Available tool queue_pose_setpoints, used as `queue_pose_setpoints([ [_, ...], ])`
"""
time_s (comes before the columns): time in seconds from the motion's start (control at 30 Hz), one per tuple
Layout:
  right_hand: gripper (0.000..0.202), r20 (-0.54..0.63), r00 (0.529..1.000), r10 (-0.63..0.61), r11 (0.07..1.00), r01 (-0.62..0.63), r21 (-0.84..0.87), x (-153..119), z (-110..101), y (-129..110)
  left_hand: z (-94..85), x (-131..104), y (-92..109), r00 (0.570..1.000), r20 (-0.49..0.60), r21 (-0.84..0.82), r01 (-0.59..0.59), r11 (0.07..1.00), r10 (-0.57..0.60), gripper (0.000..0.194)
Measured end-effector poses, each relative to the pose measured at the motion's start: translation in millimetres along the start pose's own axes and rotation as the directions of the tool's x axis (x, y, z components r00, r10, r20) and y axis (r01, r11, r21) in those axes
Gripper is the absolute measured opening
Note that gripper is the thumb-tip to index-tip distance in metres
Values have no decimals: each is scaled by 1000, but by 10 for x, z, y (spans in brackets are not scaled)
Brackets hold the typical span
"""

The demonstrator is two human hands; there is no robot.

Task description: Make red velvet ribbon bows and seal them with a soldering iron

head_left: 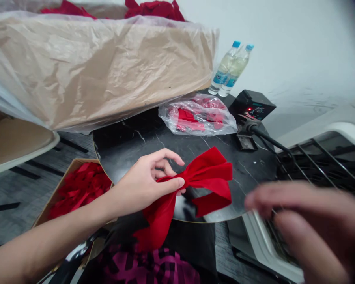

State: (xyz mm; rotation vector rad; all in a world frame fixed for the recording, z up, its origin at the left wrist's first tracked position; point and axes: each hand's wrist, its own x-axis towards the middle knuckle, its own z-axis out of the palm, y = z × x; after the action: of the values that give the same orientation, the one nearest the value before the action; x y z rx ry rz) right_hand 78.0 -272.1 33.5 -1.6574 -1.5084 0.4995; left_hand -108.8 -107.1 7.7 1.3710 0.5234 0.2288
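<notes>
My left hand (154, 177) pinches a red fabric bow (210, 173) near its gathered middle, between thumb and fingers. The bow's loops point right over the black round table (130, 138), and one long tail hangs down over the table's front edge. My right hand (310, 221) is at the lower right, blurred by motion and apart from the bow. Its thumb and forefinger are spread, with nothing visible between them.
Behind lies a clear plastic bag (198, 114) of red pieces. Two bottles (227, 71) and a black control box (253, 104) stand farther back. A large plastic-lined box (100, 67), a carton of red ribbons (83, 185) and a white crate (257, 236) surround the table.
</notes>
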Motion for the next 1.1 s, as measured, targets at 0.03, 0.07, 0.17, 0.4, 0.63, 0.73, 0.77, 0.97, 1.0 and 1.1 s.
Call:
queue_pose_setpoints([
  [0.03, 33, -27, 1000, 1, 1000, -1, 14, -4, 87, -18, 6, 7, -14, 999, -35, -16, -20, 1000, 20, 32],
  [0.07, 33, -54, 999, 7, 1000, -5, 31, -5, 199, -36, 16, 11, -24, 997, -72, -15, -42, 999, 41, 31],
  [0.17, 31, -134, 989, 60, 992, -44, 119, -15, 593, -68, 63, -2, -32, 977, -181, 64, -100, 993, 110, 30],
  [0.4, 11, -436, 832, 343, 859, -90, 505, -18, 1037, -44, 99, -90, -52, 963, -241, 187, -74, 979, 119, 30],
  [0.63, 10, -332, 867, 372, 820, -139, 556, 7, 936, 0, 25, -65, 21, 988, -147, 60, 56, 997, -46, 22],
  [0.73, 13, -252, 879, 406, 792, -201, 577, -14, 864, 27, 6, -47, 75, 986, -123, 44, 115, 992, -109, 22],
  [0.77, 14, -222, 880, 420, 782, -226, 580, -20, 836, 33, 1, -41, 90, 986, -111, 50, 131, 990, -125, 21],
  [0.97, 15, -89, 893, 441, 745, -309, 591, -22, 704, 55, 0, -7, 100, 975, -74, 68, 213, 975, -208, 18],
  [1.0, 15, -79, 890, 448, 734, -316, 601, -20, 700, 59, 9, -9, 82, 976, -71, 66, 209, 976, -204, 18],
  [1.1, 17, -97, 877, 470, 703, -306, 641, -20, 725, 77, 56, -47, 9, 986, -94, 50, 142, 989, -137, 22],
])
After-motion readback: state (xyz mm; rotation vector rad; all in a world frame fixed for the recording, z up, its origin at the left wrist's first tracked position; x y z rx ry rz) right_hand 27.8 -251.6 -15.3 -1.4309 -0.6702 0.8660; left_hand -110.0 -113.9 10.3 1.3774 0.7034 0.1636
